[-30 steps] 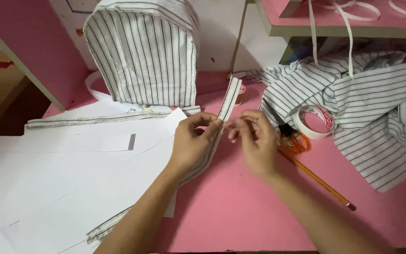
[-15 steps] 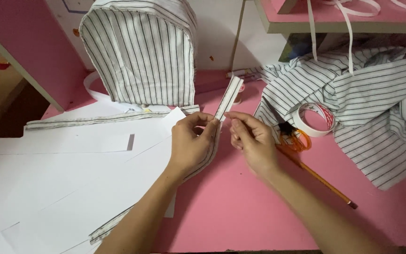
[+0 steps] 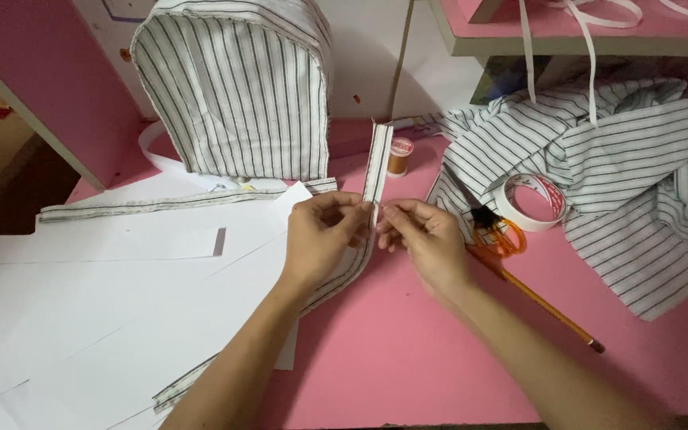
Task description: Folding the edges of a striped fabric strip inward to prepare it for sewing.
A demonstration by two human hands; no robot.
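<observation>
A long narrow strip of striped fabric (image 3: 377,163) runs from the far middle of the pink table down to the lower left. My left hand (image 3: 320,239) pinches it from the left at mid-length. From the right, my right hand (image 3: 424,236) pinches the same spot, fingertips nearly touching the left ones. Beyond my hands the strip's far end lies flat and points toward a small spool of brown thread (image 3: 399,157).
White paper sheets (image 3: 105,287) cover the left of the pink table (image 3: 408,350). A second striped strip (image 3: 161,203) lies across them. A domed striped cover (image 3: 232,87) stands behind, a striped cloth heap (image 3: 639,183) at right, with a tape roll (image 3: 529,202), orange scissors (image 3: 499,236) and pencil (image 3: 547,306).
Both hands stay pinched on the strip. The strip's far end has straightened and stretched farther back, and the view has shifted slightly so the thread spool now shows.
</observation>
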